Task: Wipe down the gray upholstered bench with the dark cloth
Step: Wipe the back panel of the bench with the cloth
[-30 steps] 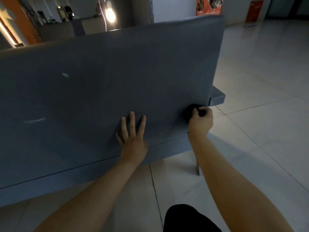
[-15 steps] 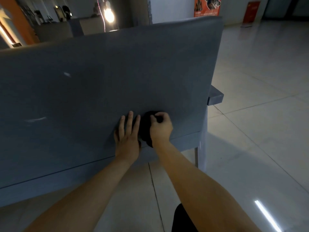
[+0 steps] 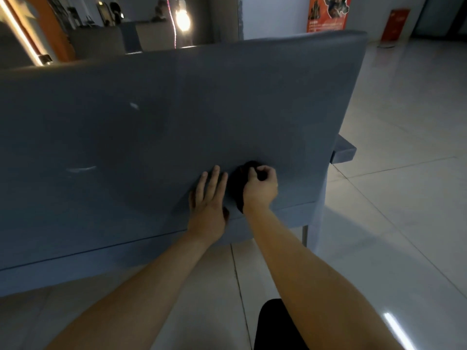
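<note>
The gray upholstered bench [image 3: 156,127] fills the left and middle of the head view, its tall back panel facing me. My right hand [image 3: 260,188] is shut on the bunched dark cloth [image 3: 237,183] and presses it against the lower part of the panel. My left hand [image 3: 208,200] lies flat on the fabric just left of the cloth, fingers together and pointing up, holding nothing. Most of the cloth is hidden behind my right fist.
The bench's seat end [image 3: 343,151] sticks out at the right, above a thin metal leg [image 3: 305,232]. Pale glossy floor tiles [image 3: 404,173] spread to the right and under me. A bright lamp [image 3: 182,18] and a counter stand behind the bench. Two light marks [image 3: 80,169] show on the panel.
My right hand swept the cloth left from the panel's right edge to beside my left hand, where it has stayed since. My left hand stayed flat on the panel.
</note>
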{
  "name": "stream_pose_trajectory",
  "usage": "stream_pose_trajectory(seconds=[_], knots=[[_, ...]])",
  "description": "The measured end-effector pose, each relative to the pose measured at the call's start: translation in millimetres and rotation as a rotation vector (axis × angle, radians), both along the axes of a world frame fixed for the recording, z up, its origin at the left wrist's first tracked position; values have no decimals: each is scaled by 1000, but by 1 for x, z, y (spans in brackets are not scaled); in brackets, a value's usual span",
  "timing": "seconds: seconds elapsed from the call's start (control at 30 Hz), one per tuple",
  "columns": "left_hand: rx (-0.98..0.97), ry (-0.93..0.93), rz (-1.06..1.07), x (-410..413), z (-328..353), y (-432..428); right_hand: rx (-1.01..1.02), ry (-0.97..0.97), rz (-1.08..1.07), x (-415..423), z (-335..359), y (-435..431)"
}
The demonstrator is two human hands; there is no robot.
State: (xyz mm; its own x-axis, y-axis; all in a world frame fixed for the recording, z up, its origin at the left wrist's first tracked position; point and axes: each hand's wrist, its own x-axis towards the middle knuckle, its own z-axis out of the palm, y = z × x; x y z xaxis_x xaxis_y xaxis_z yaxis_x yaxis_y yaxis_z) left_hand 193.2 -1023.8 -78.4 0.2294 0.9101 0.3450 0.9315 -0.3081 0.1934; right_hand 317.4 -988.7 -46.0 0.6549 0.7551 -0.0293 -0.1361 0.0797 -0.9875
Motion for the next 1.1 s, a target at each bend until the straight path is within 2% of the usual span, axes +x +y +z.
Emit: stream_pose_trajectory(seconds=[0.1, 0.27, 0.37, 0.43, 0.5, 0.57, 0.7, 0.83, 0.9, 0.97, 1.1], knots=[[-30, -130, -127, -19, 9, -4, 18, -31, 95, -43, 4, -4], [-187, -388, -145, -65, 22, -19, 6, -67, 253, -88, 13, -18], [-73, -503, -99, -77, 26, -33, -14, -157, 420, -105, 25, -35], [30, -655, -26, -81, 37, -41, 2, -172, 491, -116, 39, -46], [159, -735, 66, -90, 56, -47, 66, -169, 548, -124, 57, -54], [304, -784, 71, -100, 77, -50, 169, -181, 577, -127, 76, -58], [569, -748, 50, -109, 128, -55, 317, -299, 423, -116, 106, -53], [779, -738, 20, -100, 178, -48, 297, -329, 387, -106, 127, -42], [751, -665, -27, -89, 193, -34, 268, -322, 404, -105, 135, -37], [703, -569, 11, -78, 196, -24, 258, -296, 431, -104, 139, -35], [783, -419, 39, -80, 183, -7, 282, -191, 456, -98, 136, -30]])
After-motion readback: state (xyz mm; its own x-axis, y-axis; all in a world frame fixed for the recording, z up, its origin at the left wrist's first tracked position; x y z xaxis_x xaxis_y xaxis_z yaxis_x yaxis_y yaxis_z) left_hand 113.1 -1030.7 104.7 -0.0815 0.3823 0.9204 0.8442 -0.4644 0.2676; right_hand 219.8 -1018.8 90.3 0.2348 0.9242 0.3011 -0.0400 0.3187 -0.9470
